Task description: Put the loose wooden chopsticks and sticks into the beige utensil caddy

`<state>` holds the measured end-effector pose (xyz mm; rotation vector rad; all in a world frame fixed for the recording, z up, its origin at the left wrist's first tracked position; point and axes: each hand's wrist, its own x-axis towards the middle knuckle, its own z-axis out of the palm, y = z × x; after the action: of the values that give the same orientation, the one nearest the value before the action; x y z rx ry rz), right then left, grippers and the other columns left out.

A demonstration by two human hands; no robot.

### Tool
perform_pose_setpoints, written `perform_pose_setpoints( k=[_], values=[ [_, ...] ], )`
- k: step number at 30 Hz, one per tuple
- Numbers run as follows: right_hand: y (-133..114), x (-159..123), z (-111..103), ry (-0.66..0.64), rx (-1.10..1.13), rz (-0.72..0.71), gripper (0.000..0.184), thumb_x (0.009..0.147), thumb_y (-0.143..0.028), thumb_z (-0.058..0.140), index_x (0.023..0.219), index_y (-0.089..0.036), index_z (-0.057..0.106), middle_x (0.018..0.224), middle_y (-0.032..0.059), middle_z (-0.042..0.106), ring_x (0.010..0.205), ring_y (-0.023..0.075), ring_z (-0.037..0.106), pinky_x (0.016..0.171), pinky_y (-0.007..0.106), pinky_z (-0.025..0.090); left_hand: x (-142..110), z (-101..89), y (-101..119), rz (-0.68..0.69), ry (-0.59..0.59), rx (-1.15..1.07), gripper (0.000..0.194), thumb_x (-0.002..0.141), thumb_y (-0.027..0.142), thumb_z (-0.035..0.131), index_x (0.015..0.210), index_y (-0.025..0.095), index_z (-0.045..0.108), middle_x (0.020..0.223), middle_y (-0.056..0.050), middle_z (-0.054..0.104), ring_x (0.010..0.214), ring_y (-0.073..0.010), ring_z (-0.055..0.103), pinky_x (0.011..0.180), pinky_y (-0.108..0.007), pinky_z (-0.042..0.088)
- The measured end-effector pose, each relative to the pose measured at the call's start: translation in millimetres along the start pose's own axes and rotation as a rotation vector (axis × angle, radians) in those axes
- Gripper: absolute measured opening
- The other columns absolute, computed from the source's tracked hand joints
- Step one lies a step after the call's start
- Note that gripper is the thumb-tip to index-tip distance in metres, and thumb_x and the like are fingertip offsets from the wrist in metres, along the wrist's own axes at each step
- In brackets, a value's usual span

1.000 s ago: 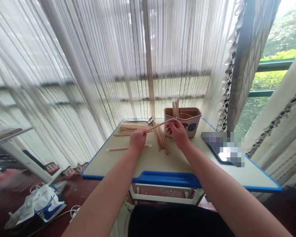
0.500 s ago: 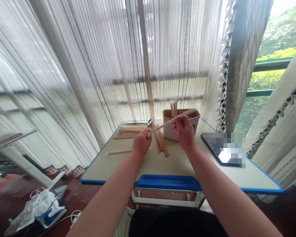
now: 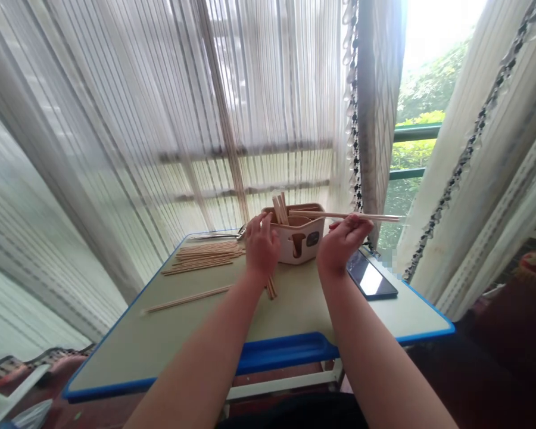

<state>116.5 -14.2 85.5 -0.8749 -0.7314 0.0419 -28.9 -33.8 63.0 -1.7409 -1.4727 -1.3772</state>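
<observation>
In the middle of the frame, a few chopsticks point(image 3: 280, 210) stand upright in the holder point(image 3: 287, 249). The right hand point(image 3: 343, 243) grips more sticks point(image 3: 384, 218), level above the holder's right side. The left hand point(image 3: 262, 245), fingers partly curled, rests at its left rim. Outside it, on the worktop point(image 3: 120, 357), lie a loose pile point(image 3: 203, 256) left of centre, 1 slim bundle point(image 3: 185, 300) nearer, and stick ends point(image 3: 271, 289) below the left hand.

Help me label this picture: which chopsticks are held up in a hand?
The nearly level ones in the right hand; the other chopsticks stand in the holder or lie on the table.
</observation>
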Motion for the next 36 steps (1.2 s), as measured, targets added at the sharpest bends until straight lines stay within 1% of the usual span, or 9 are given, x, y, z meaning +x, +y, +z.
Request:
perform_pose_setpoints(
  k=[4,8,11,14,18,22,27,33,36],
  values=[
    [3.1,1.7,0.1,0.014,-0.067,-0.098,0.024,0.094,-0.04,0.029,0.088,-0.022,0.044,0.077,0.0052,0.049,0.068,0.0187,0.051,0.068,0.039,0.045,-9.8,4.0,-3.2,0.045,-0.064,0.0,0.045,0.084,0.017,0.045,0.129,0.015,0.045,0.13,-0.013,0.052,0.126,-0.0249,0.041,0.106,-0.044,0.034],
    [2.6,-4.1,3.0,-0.198,-0.143,-0.275,0.027,0.093,-0.038,0.036,0.085,-0.019,0.053,0.082,0.0077,0.053,0.079,0.0197,0.05,0.076,0.038,0.042,-7.1,0.3,-6.5,0.018,-0.047,-0.005,0.043,0.084,0.017,0.044,0.127,0.014,0.048,0.122,-0.013,0.057,0.119,-0.0237,0.048,0.103,-0.042,0.038],
    [2.2,-10.2,6.4,-0.339,-0.193,-0.344,0.028,0.091,-0.038,0.041,0.086,-0.019,0.06,0.084,0.0069,0.058,0.082,0.0187,0.049,0.081,0.036,0.039,-4.4,-0.1,-5.2,0.031,-0.054,-0.001,0.042,0.083,0.015,0.043,0.124,0.012,0.051,0.123,-0.013,0.057,0.119,-0.0233,0.048,0.104,-0.04,0.038],
    [3.2,-16.2,8.9,-0.443,-0.272,-0.334,0.029,0.089,-0.039,0.045,0.09,-0.019,0.066,0.089,0.0064,0.063,0.088,0.0197,0.047,0.087,0.036,0.035,-4.9,0.8,-2.8,0.033,-0.065,-0.008,0.04,0.083,0.012,0.042,0.122,0.012,0.053,0.125,-0.013,0.056,0.121,-0.0225,0.047,0.106,-0.041,0.036],
    [5.2,-23.2,10.1,-0.575,-0.438,-0.246,0.028,0.087,-0.04,0.049,0.09,-0.023,0.071,0.102,0.0075,0.063,0.101,0.025,0.042,0.089,0.043,0.033,-6.4,-0.4,-1.9,0.017,-0.085,-0.026,0.04,0.083,0.011,0.041,0.121,0.013,0.053,0.126,-0.012,0.056,0.121,-0.0216,0.047,0.107,-0.04,0.035],
    [5.9,-27.4,9.6,-0.623,-0.505,-0.231,0.031,0.089,-0.039,0.044,0.088,-0.025,0.072,0.119,0.0078,0.056,0.114,0.0289,0.035,0.094,0.05,0.03,-6.6,-2.7,-1.5,0.016,-0.088,-0.034,0.04,0.083,0.012,0.042,0.121,0.012,0.053,0.127,-0.012,0.055,0.122,-0.0215,0.046,0.107,-0.039,0.034],
    [7.8,-30.3,9.5,-0.634,-0.446,-0.266,0.033,0.089,-0.04,0.042,0.088,-0.025,0.071,0.124,0.0083,0.052,0.116,0.0316,0.031,0.096,0.056,0.027,-6.8,-4.8,-0.2,0.012,-0.092,-0.043,0.039,0.083,0.013,0.041,0.12,0.015,0.053,0.127,-0.011,0.056,0.121,-0.0214,0.047,0.107,-0.04,0.035],
    [9.2,-35.0,10.3,-0.639,-0.435,-0.322,0.032,0.088,-0.039,0.042,0.099,-0.025,0.069,0.127,0.0088,0.049,0.121,0.0309,0.03,0.101,0.054,0.025,-6.4,-6.8,0.6,0.006,-0.082,-0.057,0.039,0.083,0.011,0.041,0.119,0.014,0.054,0.125,-0.011,0.057,0.12,-0.021,0.047,0.106,-0.04,0.036],
    [8.2,-37.3,9.3,-0.697,-0.442,-0.392,0.031,0.087,-0.036,0.043,0.106,-0.026,0.066,0.133,0.0057,0.045,0.126,0.0302,0.027,0.105,0.053,0.022,-5.8,-7.9,0.5,0.006,-0.057,-0.073,0.037,0.082,0.011,0.042,0.116,0.014,0.057,0.12,-0.01,0.059,0.118,-0.0201,0.049,0.105,-0.037,0.037]
  ],
)
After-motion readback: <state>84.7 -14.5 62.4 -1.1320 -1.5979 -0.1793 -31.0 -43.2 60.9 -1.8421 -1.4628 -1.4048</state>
